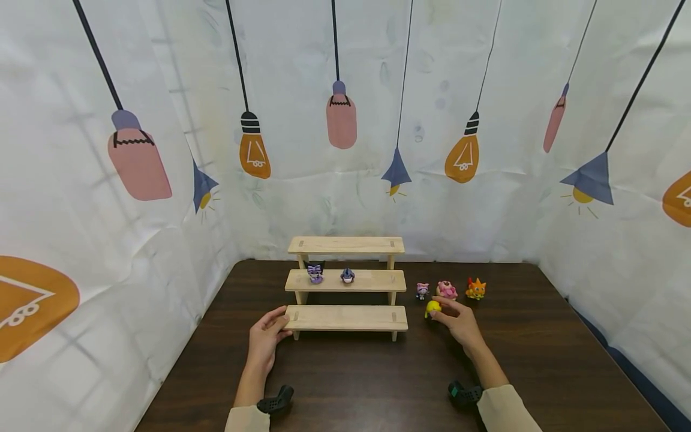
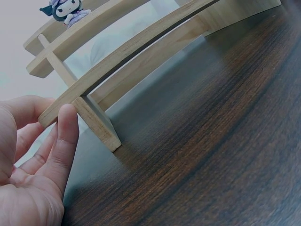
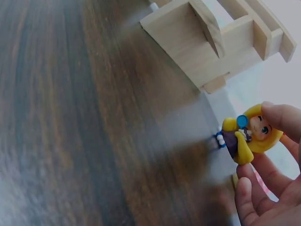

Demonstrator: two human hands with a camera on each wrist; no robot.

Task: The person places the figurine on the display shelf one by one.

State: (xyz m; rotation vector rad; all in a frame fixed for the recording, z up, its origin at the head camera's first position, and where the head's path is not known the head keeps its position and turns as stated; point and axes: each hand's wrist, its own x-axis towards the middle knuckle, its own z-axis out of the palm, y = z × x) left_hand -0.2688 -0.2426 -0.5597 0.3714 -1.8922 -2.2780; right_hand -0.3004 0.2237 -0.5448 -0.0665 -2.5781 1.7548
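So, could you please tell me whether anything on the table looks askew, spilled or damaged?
Nothing on the table stands out: the wooden stand looks level, with the purple figure and the blue figure upright on its middle step. The yellow-haired figure is in the right hand. The backdrop is merely creased.

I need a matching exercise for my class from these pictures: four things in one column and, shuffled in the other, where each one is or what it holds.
Column one
1. Left hand
2. Right hand
3. Dark-eared purple figurine
4. Orange figurine

Column two
A. On the table, farthest right of the figurines
B. Pinches the yellow-haired figurine
C. On the middle step, left of the bluish figurine
D. Grips one end of the bottom step

Pairs: 1-D, 2-B, 3-C, 4-A
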